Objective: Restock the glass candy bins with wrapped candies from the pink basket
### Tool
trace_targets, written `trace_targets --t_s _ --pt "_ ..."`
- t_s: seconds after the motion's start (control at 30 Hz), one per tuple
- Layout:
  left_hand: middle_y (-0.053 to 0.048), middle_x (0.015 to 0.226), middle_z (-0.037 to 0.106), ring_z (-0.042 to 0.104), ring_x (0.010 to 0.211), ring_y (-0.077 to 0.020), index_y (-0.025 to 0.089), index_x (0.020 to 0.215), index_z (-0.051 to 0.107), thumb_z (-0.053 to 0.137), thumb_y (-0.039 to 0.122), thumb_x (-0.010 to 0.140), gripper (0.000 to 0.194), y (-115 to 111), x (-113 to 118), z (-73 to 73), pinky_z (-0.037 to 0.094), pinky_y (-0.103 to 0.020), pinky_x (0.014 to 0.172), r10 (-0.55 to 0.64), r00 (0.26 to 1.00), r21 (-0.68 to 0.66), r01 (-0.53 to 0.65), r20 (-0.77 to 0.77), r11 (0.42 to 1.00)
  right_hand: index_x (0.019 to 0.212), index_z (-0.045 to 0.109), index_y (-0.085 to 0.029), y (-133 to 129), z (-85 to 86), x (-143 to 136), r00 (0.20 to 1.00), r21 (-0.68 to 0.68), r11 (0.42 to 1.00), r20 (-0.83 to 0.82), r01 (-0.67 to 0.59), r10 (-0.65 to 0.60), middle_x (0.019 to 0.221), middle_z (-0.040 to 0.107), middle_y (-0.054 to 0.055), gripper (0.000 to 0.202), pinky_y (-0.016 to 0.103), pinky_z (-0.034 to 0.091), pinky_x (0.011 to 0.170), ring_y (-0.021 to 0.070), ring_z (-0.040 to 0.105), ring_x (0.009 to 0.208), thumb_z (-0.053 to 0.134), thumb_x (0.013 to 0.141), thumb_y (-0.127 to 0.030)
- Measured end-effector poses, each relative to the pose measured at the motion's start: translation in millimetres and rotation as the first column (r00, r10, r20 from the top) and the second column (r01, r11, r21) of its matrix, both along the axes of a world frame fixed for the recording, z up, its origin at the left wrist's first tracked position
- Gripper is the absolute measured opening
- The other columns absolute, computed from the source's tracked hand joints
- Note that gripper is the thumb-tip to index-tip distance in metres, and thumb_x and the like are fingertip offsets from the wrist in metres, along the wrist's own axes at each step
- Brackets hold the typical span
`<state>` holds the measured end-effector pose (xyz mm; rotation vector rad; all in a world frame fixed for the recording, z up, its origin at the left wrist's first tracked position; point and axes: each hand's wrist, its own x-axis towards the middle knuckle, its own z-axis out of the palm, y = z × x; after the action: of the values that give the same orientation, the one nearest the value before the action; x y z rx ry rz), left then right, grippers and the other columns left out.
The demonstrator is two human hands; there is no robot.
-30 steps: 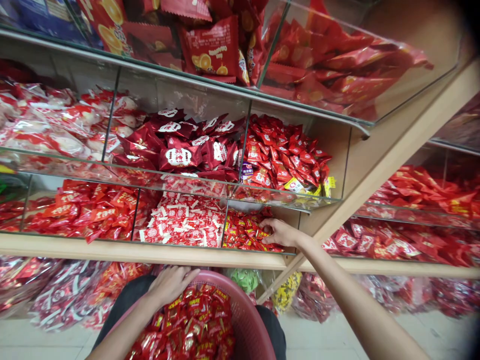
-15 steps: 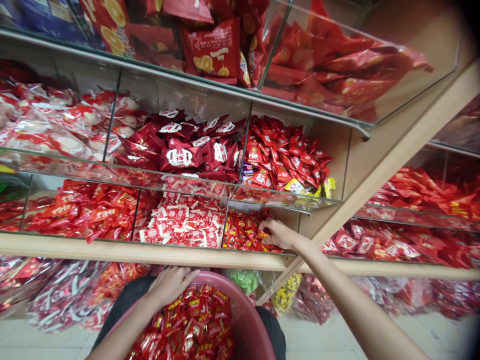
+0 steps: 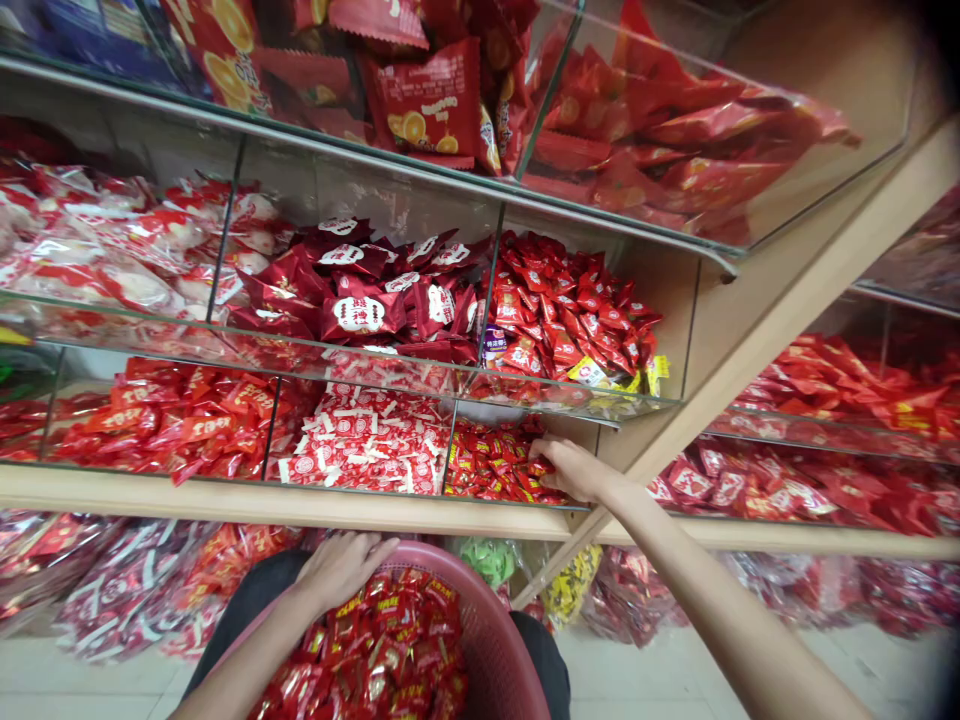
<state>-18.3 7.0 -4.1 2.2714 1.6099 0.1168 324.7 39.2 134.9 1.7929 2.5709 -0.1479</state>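
A pink plastic basket (image 3: 499, 625) sits between my knees, heaped with red wrapped candies (image 3: 390, 640). My left hand (image 3: 345, 568) lies on the basket's near-left rim with its fingers stretched out flat, holding nothing. On the lowest shelf, my right hand (image 3: 568, 468) reaches into the rightmost compartment. Its fingers are bent and apart, touching the small red and yellow wrapped candies (image 3: 487, 462) there. No candy shows clearly in its grasp, though its palm side is partly hidden.
Neighbouring compartments hold red-and-white candies (image 3: 375, 440) and red packets (image 3: 199, 415). Above are dark red packets (image 3: 360, 312) and a red candy pile (image 3: 562, 310) behind a clear front. A slanting wooden upright (image 3: 757, 320) stands right of my hand. Bagged candies (image 3: 127, 590) lie below.
My right hand has shifted slightly to the right within the candy compartment. My left hand and the basket have stayed in place.
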Motion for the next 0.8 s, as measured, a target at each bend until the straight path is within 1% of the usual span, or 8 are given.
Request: trace_targets --t_s 0.1,0.23,0.33,0.43,0.53,0.63,0.73,0.8 --pt "-0.007 0.094 0.068 0.061 0.093 -0.0246 0.023 0.084 0.063 0.017 0.06 0.085 0.059 1 -1 -1.7 0.043 -0.03 0.075 -0.002 1.0 0.002 0.002 0.01 1.0 0.09 0.057 -0.017 -1 -4.9 0 0.999 -0.058 0.998 0.042 0.017 -0.014 0.09 0.059 0.007 0.027 0.024 0.035 0.068 0.0175 0.052 0.081 0.058 0.064 -0.01" --pt "-0.007 0.09 0.068 0.062 0.09 -0.0256 0.023 0.083 0.063 0.014 0.06 0.085 0.061 1 -2 -2.9 0.043 -0.032 0.074 -0.022 1.0 0.012 0.022 0.012 1.0 0.091 0.056 -0.017 0 -7.7 -4 1.0 -0.111 0.993 0.009 0.03 -0.029 0.084 0.06 0.005 0.031 0.022 0.033 0.063 0.0155 0.05 0.074 0.062 0.061 -0.012" --pt "-0.008 0.089 0.068 0.062 0.089 -0.0263 0.023 0.083 0.063 0.013 0.06 0.085 0.062 1 -2 -2.7 0.044 -0.034 0.075 -0.023 1.0 0.017 0.023 0.007 1.0 0.093 0.054 -0.016 1 -11.1 -6 1.0 -0.116 0.993 -0.01 0.025 -0.026 0.078 0.058 0.003 0.031 0.022 0.032 0.061 0.0145 0.048 0.07 0.061 0.063 -0.013" --pt "-0.009 0.088 0.068 0.063 0.088 -0.0272 0.022 0.082 0.063 0.012 0.061 0.085 0.064 0 -1 -1.5 0.044 -0.035 0.075 -0.031 1.0 0.019 0.031 -0.005 0.999 0.091 0.053 -0.016 1 -16.1 -7 0.999 -0.081 0.996 -0.012 0.033 -0.034 0.073 0.055 0.002 0.028 0.023 0.031 0.06 0.0138 0.046 0.067 0.059 0.064 -0.014" --pt "-0.009 0.088 0.069 0.063 0.089 -0.0278 0.022 0.083 0.063 0.011 0.061 0.085 0.064 1 -1 -1.0 0.044 -0.036 0.075 -0.034 0.999 0.014 0.034 -0.013 0.999 0.091 0.052 -0.017 1 -19.8 -6 0.997 -0.037 0.999 -0.068 0.017 -0.02 0.071 0.053 0.001 0.026 0.022 0.029 0.058 0.0124 0.043 0.063 0.057 0.066 -0.017" --pt "-0.009 0.092 0.068 0.062 0.091 -0.0276 0.023 0.085 0.063 0.013 0.06 0.085 0.063 1 -1 -2.4 0.044 -0.036 0.076 -0.022 1.0 0.022 0.022 -0.015 1.0 0.095 0.051 -0.017 -1 -18.7 -7 0.99 -0.006 1.0 -0.14 0.025 -0.025 0.066 0.049 -0.002 0.028 0.022 0.028 0.055 0.0111 0.039 0.059 0.055 0.067 -0.02" --pt "-0.009 0.092 0.069 0.062 0.092 -0.0281 0.023 0.084 0.063 0.013 0.06 0.085 0.063 2 -2 -4.0 0.044 -0.037 0.076 -0.021 0.999 0.019 0.021 -0.024 1.0 0.097 0.051 -0.016 -2 -13.3 -6 0.971 -0.037 0.998 -0.231 0.051 -0.058 0.058 0.044 -0.005 0.029 0.021 0.029 0.053 0.0103 0.036 0.054 0.052 0.068 -0.02" --pt "-0.009 0.092 0.069 0.062 0.092 -0.0284 0.023 0.084 0.064 0.013 0.06 0.085 0.063 2 -1 -4.5 0.044 -0.037 0.076 -0.027 0.999 0.011 0.027 -0.025 1.0 0.096 0.052 -0.015 -2 -9.5 -6 0.952 -0.062 0.997 -0.301 0.039 -0.056 0.06 0.046 -0.005 0.027 0.021 0.031 0.053 0.0102 0.037 0.055 0.052 0.07 -0.024"
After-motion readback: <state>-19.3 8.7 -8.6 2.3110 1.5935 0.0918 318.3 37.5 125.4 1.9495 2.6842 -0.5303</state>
